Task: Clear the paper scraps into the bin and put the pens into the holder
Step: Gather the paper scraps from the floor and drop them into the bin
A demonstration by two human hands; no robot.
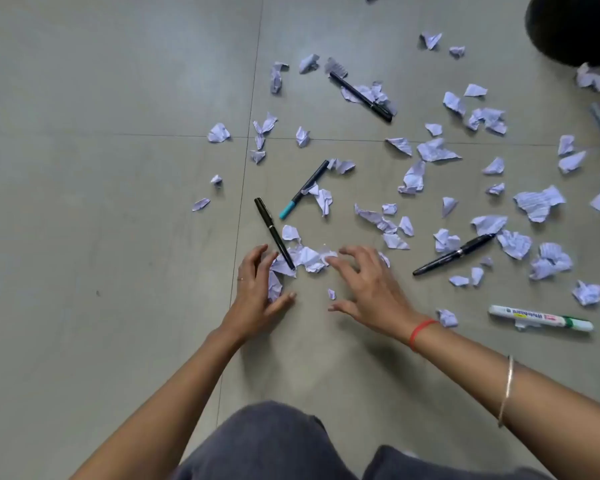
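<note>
- Grey floor tiles (pixel 118 202) are carrying everything, and paper scraps (pixel 437 150) are lying scattered over them, mostly ahead of the person and off to the right.
- A small heap (pixel 309 258) of these scraps is sitting between the two hands.
- The left hand (pixel 257 289) is standing on its edge at the heap's left side. Its grip is open and cupped, with one crumpled scrap (pixel 274 289) lying against the palm between thumb and fingers.
- The right hand (pixel 368 282) is spreading its bent fingers over the floor. Its grip is open and holding nothing, and the fingertips are touching the heap's right side.
- A black pen (pixel 274 233) is lying slantwise with its near end on the heap, just beside the left fingertips.
- A teal-tipped pen (pixel 303 188) is lying just beyond it, with a scrap over its middle.
- A second black pen (pixel 454 254) is lying among scraps to the right, and a third black pen (pixel 361 97) is lying farther off across more scraps.
- A white marker (pixel 541 317) with a green end is lying to the right of the right wrist.
- A dark bin (pixel 575 29) is showing at the far right corner, with a scrap just beside it.
- A red thread (pixel 420 332) is circling the right wrist, a bangle (pixel 506 389) the right forearm and a ring (pixel 240 279) a left finger, while grey trousers (pixel 274 445) are filling the near edge.
</note>
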